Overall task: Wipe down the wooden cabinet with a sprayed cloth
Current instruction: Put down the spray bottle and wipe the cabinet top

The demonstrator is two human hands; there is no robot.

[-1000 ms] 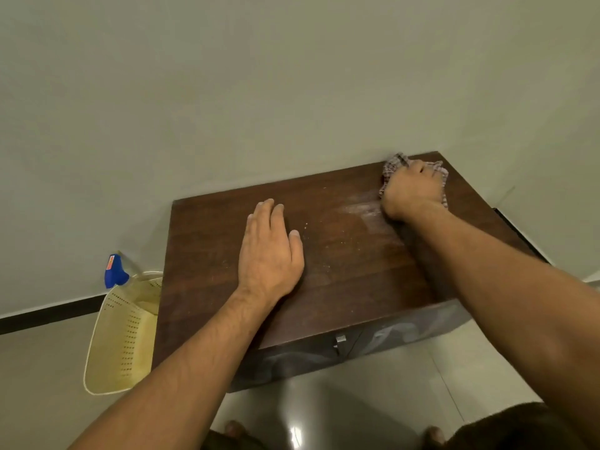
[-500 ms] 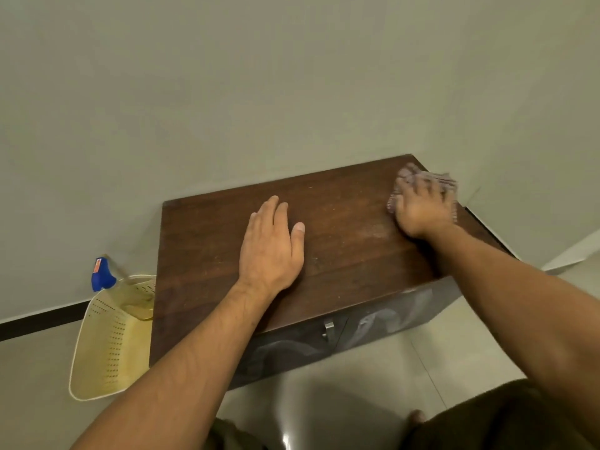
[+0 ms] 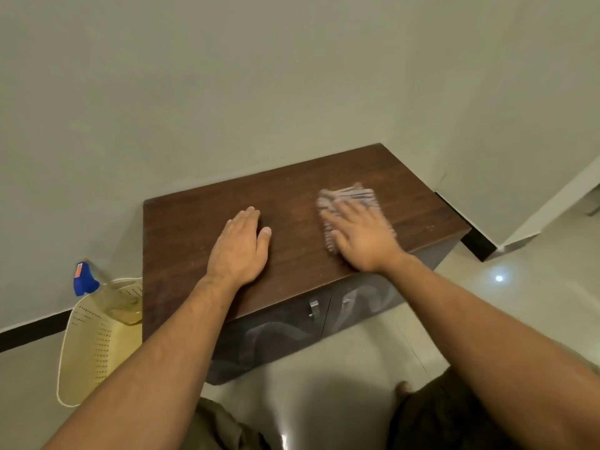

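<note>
The low wooden cabinet (image 3: 194, 228) has a dark brown top and two grey doors with metal handles, and it stands against the wall in a corner. My left hand (image 3: 242, 248) lies flat on the top near its middle, fingers together, holding nothing. My right hand (image 3: 360, 238) presses flat on a checked cloth (image 3: 349, 194) on the right half of the top. Hand and cloth are blurred by motion. The cloth sticks out beyond my fingertips and along the left side of my hand.
A cream perforated plastic basket (image 3: 94, 345) stands on the floor left of the cabinet, with a blue-topped spray bottle (image 3: 83, 280) in it against the wall. Glossy tiled floor lies in front. My feet and knees are at the bottom edge.
My right hand has slid the cloth from the far right back corner towards the middle and front of the top. My left hand stays in place. The view has shifted.
</note>
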